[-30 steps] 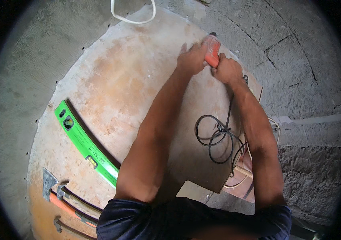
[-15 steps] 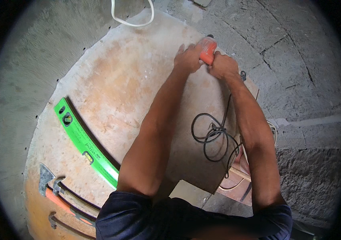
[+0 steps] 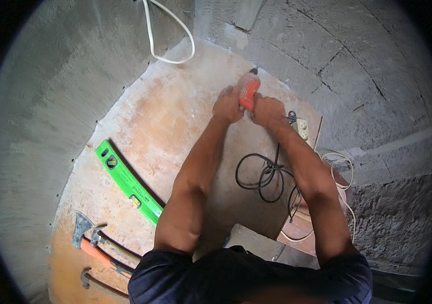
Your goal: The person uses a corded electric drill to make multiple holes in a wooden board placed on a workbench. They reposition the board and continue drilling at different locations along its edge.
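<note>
A red power drill [image 3: 248, 93], dark at its front tip, is held at the far edge of the pale stained board [image 3: 155, 121], beside the grey wall. My left hand [image 3: 227, 105] grips the drill's left side. My right hand [image 3: 269, 110] is closed on its right, rear part, with some fingers hidden. Tangled black cable [image 3: 261, 177] lies below the drill, between my forearms. Just right of my right wrist is a white power strip [image 3: 303, 129], partly behind my arm.
At left lie a green spirit level [image 3: 125, 177], an axe [image 3: 98, 253] and hammers [image 3: 87, 278]. A white cable loop [image 3: 192, 43] hangs at top. Concrete walls [image 3: 378, 66] border the board; white cord [image 3: 347, 207] and reddish boards [image 3: 299, 228] are at lower right.
The drill, both hands and surroundings appear lower in the picture, with more wall showing above, as the view has shifted. The power strip now shows beside my right wrist. The grip looks unchanged.
</note>
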Tool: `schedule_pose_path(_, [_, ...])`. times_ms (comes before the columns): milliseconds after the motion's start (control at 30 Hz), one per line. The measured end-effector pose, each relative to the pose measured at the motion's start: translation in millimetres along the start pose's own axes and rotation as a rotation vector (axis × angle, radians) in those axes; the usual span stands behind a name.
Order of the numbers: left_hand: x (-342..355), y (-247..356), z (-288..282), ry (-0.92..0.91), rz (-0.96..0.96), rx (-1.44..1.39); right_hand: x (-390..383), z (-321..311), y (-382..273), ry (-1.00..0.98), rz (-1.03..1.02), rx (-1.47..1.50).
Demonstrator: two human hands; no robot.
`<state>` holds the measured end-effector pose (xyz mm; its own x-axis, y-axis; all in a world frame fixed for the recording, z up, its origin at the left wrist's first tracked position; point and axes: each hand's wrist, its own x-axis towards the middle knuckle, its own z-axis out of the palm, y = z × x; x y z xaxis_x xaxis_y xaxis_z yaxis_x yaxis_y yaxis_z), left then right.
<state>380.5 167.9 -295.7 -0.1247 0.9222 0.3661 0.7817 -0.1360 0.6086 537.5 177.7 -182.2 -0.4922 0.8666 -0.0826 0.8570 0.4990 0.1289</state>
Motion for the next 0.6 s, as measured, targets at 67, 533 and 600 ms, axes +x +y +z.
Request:
schedule_pose_path(67, [-13,2,-4,0.028,0.017,-0.012,-9,1,-5,-0.042,-0.004,0.018])
schedule_pose_path(533, [-111,23,-44,-0.040,0.065,-0.031,-95,8,-30,-0.107,-0.046,0.190])
schedule_pose_path(600, [-121,26,-46,-0.038,0.078,-0.033,-103,7,-32,-0.123,-0.022,0.219])
